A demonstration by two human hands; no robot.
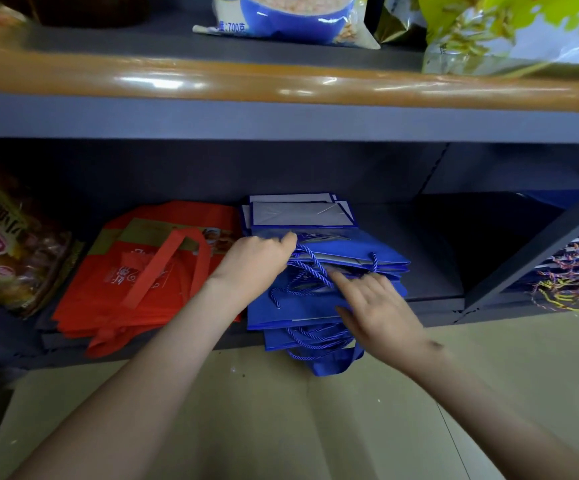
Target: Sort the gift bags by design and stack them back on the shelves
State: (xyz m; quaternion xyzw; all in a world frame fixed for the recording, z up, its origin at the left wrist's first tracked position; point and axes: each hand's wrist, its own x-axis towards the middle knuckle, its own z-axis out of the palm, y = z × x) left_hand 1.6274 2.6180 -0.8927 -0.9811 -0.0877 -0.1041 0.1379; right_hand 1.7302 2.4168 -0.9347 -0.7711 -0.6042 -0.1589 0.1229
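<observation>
Since the blue rope handles (316, 337) spill over the shelf lip toward the tiled floor (281, 427), the nearest job, I'd judge, is tucking those cords flat betw. the bags before squaring the pile, else they snag & the stack sits crooked. R hand (378, 306) lies palm-down on the front of the blue gift bags (343, 251), fingers loose & spread, index stretched fwd onto a cord, gripping nothing; best it holds the lower bags steady while the other hand works. L hand (257, 252), a bit further in, has its fingers curled over the left edge of the upper bags w/ a cord running out from under the knuckles. That's a hold on the bag edge, poss. the cord too, can't tell. Lift only slightly, slide cords in, then push the whole pile back so nothing overhangs. Blue pile sits directly under both hands & reaches beyond the fingertips toward the shelf's back, white bases showing at the far end. Red gift bags (115, 289) lie just outside the L wrist, right beside the blue pile. Dark bags w/ multicolour cords (572, 271) are well off past the R hand's outer side.
</observation>
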